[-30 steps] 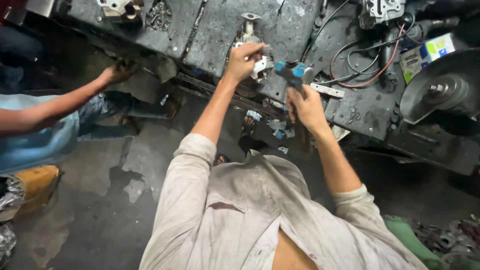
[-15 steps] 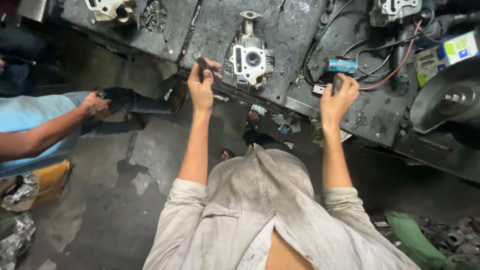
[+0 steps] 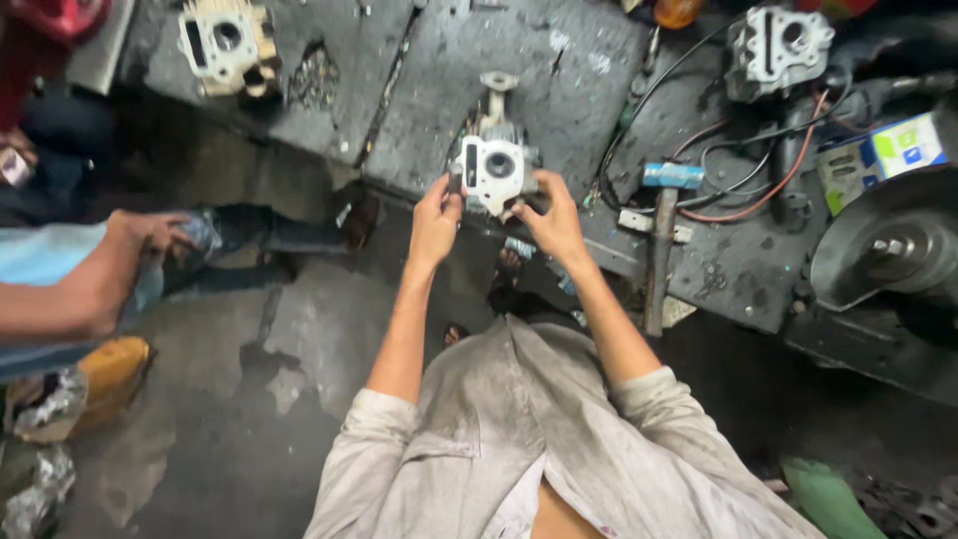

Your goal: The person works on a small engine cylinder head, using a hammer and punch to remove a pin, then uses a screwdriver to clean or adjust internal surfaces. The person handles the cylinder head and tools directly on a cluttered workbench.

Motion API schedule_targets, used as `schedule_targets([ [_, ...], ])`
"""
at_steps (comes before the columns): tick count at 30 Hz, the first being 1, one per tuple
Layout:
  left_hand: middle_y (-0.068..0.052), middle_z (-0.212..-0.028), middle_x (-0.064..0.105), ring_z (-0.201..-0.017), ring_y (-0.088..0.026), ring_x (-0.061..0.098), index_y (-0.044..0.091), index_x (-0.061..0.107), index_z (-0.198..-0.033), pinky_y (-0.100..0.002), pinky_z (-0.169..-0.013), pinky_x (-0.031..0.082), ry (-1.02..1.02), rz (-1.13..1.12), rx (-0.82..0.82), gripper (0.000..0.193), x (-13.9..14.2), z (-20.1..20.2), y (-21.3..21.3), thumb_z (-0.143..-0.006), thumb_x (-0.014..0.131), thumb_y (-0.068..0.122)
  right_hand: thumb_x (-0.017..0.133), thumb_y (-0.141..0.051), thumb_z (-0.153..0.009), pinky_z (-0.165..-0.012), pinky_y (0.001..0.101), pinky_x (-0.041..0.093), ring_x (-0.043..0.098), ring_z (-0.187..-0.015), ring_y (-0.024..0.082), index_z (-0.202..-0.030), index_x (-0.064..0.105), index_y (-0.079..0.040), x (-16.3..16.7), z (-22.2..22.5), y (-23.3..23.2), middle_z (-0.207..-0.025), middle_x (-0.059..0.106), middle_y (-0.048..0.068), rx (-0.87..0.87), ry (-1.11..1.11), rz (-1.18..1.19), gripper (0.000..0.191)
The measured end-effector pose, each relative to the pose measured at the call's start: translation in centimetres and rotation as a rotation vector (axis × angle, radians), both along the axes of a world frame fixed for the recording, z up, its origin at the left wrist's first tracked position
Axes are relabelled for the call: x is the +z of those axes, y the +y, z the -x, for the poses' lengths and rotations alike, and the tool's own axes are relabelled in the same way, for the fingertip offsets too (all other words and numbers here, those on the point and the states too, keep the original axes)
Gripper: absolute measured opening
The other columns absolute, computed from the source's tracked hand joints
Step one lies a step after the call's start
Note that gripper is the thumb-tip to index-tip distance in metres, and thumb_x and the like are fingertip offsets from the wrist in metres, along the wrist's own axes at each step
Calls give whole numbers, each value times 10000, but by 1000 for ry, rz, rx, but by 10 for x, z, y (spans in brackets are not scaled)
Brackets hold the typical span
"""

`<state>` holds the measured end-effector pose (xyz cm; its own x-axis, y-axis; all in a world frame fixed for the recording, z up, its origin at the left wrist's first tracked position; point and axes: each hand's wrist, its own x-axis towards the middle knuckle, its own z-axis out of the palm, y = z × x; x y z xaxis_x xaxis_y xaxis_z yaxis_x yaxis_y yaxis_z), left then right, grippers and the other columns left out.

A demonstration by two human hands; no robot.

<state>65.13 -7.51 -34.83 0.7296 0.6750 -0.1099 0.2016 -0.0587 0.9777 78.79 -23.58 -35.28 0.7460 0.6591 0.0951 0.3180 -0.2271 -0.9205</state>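
Grimy bench (image 3: 559, 80) ahead, left hand (image 3: 436, 222) and right hand (image 3: 552, 222) both clasp the pale engine casting (image 3: 496, 172), apparently steadying it before careful turning.

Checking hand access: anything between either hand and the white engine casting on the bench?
Nothing visible. The left hand and right hand both already touch the white engine casting, one on each side. The hammer lies apart, to the right.
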Motion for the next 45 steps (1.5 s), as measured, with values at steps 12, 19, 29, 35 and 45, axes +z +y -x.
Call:
schedule_targets([
  [12,-102,-1108,725,-967,-192,704,45,631,-1251,-333,-875,530,-45,-58,-48,285,22,7,0,-976,582,98,832,-187,-863,-769,342,577,733,-944,206,-1169,645,9,25,26,1,-1100,697,111,-202,86,67,408],
  [19,-118,-1176,670,-1091,-217,664,1,653,-1222,-323,-957,525,-361,-432,76,193,57,0,11,-1032,617,13,785,-323,-929,-1014,377,526,658,-1174,267,-1472,417,-7,32,46,-2,-1342,610,209,-107,109,-12,728],
  [29,-48,-1039,756,-1008,-104,693,12,732,-1104,-284,-927,570,-568,-43,-94,230,53,-26,0,-903,699,-94,909,-394,-749,-1057,402,488,617,-1247,318,-1512,336,-5,53,71,-2,-1378,573,228,-141,13,144,1030],
  [35,-44,-990,775,-954,-109,716,18,745,-1097,-277,-873,586,-552,-74,-119,247,56,-33,-13,-895,667,-101,899,-425,-756,-1025,407,506,647,-1218,316,-1510,343,-10,60,74,-5,-1341,613,225,-161,-28,145,1024],
  [45,-46,-978,770,-921,-109,710,15,738,-1077,-267,-827,583,-550,-141,-128,191,59,-36,-17,-922,669,-74,898,-444,-754,-1013,418,509,644,-1215,337,-1511,332,-15,62,74,-6,-1339,607,240,-165,-38,181,1038],
])
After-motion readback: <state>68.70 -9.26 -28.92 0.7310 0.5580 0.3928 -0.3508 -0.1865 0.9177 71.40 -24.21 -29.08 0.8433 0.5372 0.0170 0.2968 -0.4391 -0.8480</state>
